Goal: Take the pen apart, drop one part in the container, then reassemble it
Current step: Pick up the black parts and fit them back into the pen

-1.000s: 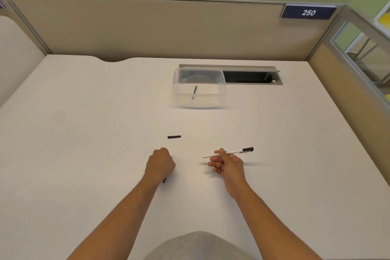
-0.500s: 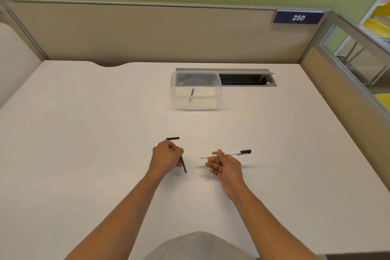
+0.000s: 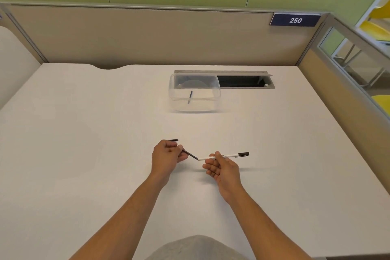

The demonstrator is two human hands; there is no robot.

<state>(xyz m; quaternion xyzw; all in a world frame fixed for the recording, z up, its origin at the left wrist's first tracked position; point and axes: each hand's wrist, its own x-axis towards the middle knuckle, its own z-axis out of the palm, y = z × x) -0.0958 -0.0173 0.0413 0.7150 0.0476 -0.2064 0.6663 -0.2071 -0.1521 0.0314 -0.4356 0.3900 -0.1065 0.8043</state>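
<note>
My right hand [image 3: 221,168] pinches a white pen barrel [image 3: 229,156] with a black end cap pointing right. My left hand [image 3: 166,156] holds a thin black pen part [image 3: 191,154], whose tip meets the barrel's open left end. A short black piece [image 3: 173,140] lies on the white desk [image 3: 84,154] just behind my left hand. A clear plastic container [image 3: 194,93] stands farther back, with a thin dark pen part [image 3: 190,97] inside it.
An open cable hatch [image 3: 242,81] sits in the desk right of the container. Beige partition walls bound the desk at the back and right, with a "250" sign [image 3: 295,20]. Yellow chairs show beyond the right partition.
My left hand picked the thin black part up off the desk and brought it right to the barrel's open end. My right hand stayed almost still with the barrel.
</note>
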